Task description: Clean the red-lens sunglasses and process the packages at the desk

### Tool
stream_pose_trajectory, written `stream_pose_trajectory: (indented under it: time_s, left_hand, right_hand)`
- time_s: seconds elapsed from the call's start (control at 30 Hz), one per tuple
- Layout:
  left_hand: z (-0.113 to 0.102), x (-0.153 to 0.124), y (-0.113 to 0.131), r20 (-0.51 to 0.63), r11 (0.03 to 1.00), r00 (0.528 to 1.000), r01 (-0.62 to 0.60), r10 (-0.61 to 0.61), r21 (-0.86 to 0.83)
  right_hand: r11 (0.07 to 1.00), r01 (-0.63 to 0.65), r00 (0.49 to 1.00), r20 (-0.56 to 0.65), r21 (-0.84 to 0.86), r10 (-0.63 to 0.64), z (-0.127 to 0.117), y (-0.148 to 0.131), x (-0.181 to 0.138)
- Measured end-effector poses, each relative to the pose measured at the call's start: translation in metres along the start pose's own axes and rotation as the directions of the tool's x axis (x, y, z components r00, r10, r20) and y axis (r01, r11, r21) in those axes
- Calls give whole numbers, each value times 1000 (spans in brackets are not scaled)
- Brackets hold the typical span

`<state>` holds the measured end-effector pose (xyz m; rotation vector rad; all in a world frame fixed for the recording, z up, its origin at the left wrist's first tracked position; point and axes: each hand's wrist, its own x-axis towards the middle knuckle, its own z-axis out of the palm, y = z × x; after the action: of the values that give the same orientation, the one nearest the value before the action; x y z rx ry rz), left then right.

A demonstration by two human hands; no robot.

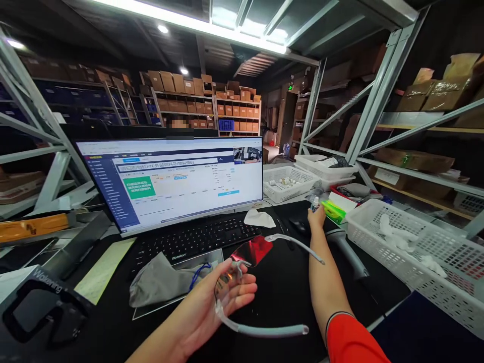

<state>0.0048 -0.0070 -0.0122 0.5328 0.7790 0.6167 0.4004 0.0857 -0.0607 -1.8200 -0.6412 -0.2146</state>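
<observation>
In my left hand (pixel 223 297) is a pair of sunglasses (pixel 252 252) with a red mirrored lens and clear-grey temple arms spread apart; my fingers close around one lens side. My right hand (pixel 316 218) reaches toward the back right and grips a small white-topped bottle (pixel 315 201), mostly covered by the fingers. A grey cloth pouch (pixel 162 282) with a blue drawstring lies left of the glasses. Near the keyboard rests a folded white cloth (pixel 260 219). A green-yellow packet (pixel 333 210) sits just right of my right hand.
A monitor (pixel 181 181) stands behind the black keyboard (pixel 204 233). A handheld scanner (pixel 350 254) lies beside my right forearm. White plastic baskets (pixel 427 272) line the right side. At left are a box picturing goggles (pixel 41 307) and a yellowish paper strip (pixel 106 267).
</observation>
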Motion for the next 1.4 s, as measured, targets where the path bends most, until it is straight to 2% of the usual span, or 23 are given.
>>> stream_pose_trajectory:
  time_s: [0.1, 0.2, 0.27, 0.33, 0.37, 0.4, 0.43, 0.47, 0.5, 0.53, 0.6, 0.63, 0.67, 0.83, 0.97, 1.1, 1.3, 1.4]
  left_hand:
    - [2, 2, 0, 44, 999, 999, 8, -7, -33]
    - [2, 2, 6, 78, 998, 997, 21, -16, -65]
    - [0, 2, 10, 119, 996, 993, 20, -9, -88]
    - [-4, 3, 12, 168, 994, 986, 20, -2, -107]
    - [-6, 4, 12, 194, 993, 981, 22, 0, -114]
    - [-9, 5, 11, 221, 993, 975, 28, -1, -119]
    - [-11, 6, 10, 247, 992, 969, 39, -8, -119]
    - [-12, 6, 9, 273, 992, 962, 52, -19, -117]
    - [-13, 7, 8, 300, 992, 953, 66, -30, -112]
    - [-13, 7, 7, 326, 991, 945, 79, -41, -104]
    - [-13, 7, 4, 367, 992, 928, 96, -60, -82]
    - [-13, 7, 3, 379, 992, 923, 99, -64, -73]
    - [-12, 6, 1, 384, 993, 921, 99, -66, -66]
    - [-13, 6, -7, 363, 996, 930, 77, -53, -53]
    - [-16, 8, -11, 376, 997, 925, 69, -53, -27]
    - [-17, 8, -13, 402, 996, 913, 85, -67, -27]
    - [-18, 6, -15, 430, 998, 901, 59, -53, 0]
    - [-17, 3, -15, 416, 999, 908, 42, -42, 9]
  right_hand:
    - [997, -10, 999, -47, 75, 13, -3, -10, 3]
    - [984, 50, 996, -79, 170, -37, -17, -46, 3]
    - [959, 124, 990, -95, 253, -103, -42, -81, -9]
    - [901, 238, 971, -103, 362, -216, -81, -113, -35]
    - [807, 353, 934, -124, 474, -336, -104, -124, -52]
    - [735, 444, 888, -138, 513, -440, -127, -131, -72]
    - [716, 511, 839, -96, 476, -535, -149, -133, -92]
    - [721, 569, 785, 0, 397, -619, -168, -131, -113]
    - [698, 636, 701, 133, 329, -701, -184, -126, -132]
    - [664, 677, 618, 245, 318, -747, -195, -119, -150]
    - [609, 730, 429, 485, 310, -762, -205, -103, -180]
    - [599, 738, 373, 552, 311, -746, -204, -96, -191]
    - [599, 742, 353, 584, 302, -732, -201, -91, -200]
    - [604, 762, 382, 589, 235, -712, -173, -94, -222]
    - [601, 778, 411, 578, 181, -705, -162, -104, -231]
    - [569, 803, 396, 556, 177, -731, -160, -105, -240]
    - [572, 820, 512, 414, 25, -752, -164, -99, -243]
    - [581, 814, 535, 405, -10, -742, -164, -94, -244]
